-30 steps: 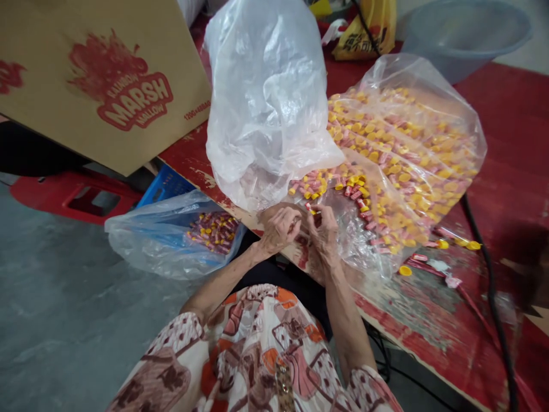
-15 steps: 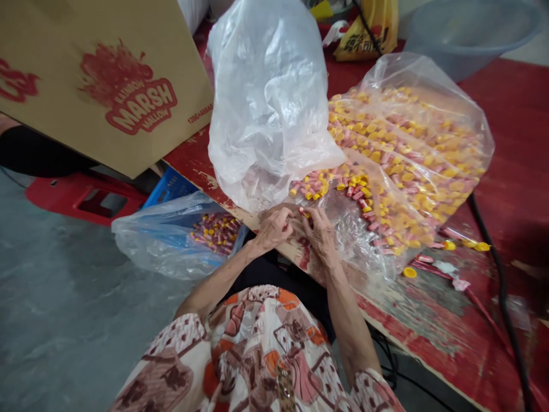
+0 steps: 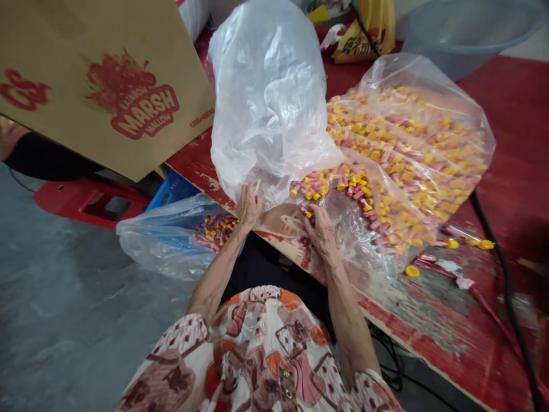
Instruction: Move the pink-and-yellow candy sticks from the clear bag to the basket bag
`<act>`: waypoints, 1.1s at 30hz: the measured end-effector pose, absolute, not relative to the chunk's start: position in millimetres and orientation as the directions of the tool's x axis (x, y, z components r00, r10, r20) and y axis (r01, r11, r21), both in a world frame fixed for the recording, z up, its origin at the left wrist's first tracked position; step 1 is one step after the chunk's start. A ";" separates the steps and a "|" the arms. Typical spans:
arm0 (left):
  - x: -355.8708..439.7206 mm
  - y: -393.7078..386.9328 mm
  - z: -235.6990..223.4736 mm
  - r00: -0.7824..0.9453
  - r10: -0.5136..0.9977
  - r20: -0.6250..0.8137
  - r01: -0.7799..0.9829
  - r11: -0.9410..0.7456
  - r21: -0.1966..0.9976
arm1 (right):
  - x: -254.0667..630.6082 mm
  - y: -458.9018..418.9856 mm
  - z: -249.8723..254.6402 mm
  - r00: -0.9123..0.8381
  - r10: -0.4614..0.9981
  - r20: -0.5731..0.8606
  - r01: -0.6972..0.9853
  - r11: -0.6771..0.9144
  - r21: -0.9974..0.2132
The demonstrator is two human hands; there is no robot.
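My left hand point(image 3: 249, 207) reaches to the mouth of a whitish plastic bag point(image 3: 270, 103), its fingers closed around something small and pale that I cannot make out. On the table edge to its right, my right hand point(image 3: 321, 229) pinches a small red tube with a yellow cap point(image 3: 306, 213). Just beyond that hand lies a loose heap of the same capped tubes point(image 3: 315, 186). They spill from a large clear bag point(image 3: 467, 114) filled with many more.
A cardboard box point(image 3: 64, 114) stands at the upper left. Below the table edge, a clear bag of tubes point(image 3: 146, 240) hangs in a blue crate point(image 3: 175, 189) beside a red plastic stool point(image 3: 86, 203). A black cable point(image 3: 501, 263) crosses the red table point(image 3: 514, 183); a basin point(image 3: 467, 40) sits behind.
My left hand has moved away from my right hand, leftward and forward to the white bag's mouth. My right hand stays nearly in place, and the small capped tube at its fingertips now shows more.
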State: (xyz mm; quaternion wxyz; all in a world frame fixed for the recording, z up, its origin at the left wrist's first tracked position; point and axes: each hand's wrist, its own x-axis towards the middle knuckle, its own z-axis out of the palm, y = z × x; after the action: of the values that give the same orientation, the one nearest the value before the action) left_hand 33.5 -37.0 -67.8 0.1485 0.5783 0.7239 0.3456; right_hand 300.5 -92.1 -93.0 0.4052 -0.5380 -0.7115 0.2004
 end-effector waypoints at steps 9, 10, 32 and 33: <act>27.7 -61.0 -43.3 -0.170 0.984 -0.054 0.205 0.089 0.975 | 296.9 -92.4 -78.5 0.023 0.954 0.300 0.511 0.247 -0.823; 29.6 -64.5 -41.2 -0.084 0.994 -0.076 0.147 0.087 0.985 | 296.5 -93.0 -73.4 0.027 0.971 0.236 0.434 0.202 -0.878; 87.6 -69.0 -35.5 0.316 0.948 0.037 0.541 -0.212 0.814 | 312.0 -92.7 -51.3 -0.057 0.990 -0.129 -0.082 -0.134 -0.988; 91.2 -71.1 -32.2 0.364 0.930 0.056 0.617 -0.286 0.733 | 311.9 -92.8 -54.0 -0.005 0.996 -0.093 -0.014 -0.093 -0.996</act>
State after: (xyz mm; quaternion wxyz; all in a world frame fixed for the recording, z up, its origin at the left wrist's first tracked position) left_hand 91.2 -71.1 -32.2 0.3165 0.7627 0.5069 0.2472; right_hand 311.9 -92.8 -54.0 0.4786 -0.5180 -0.4739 0.5273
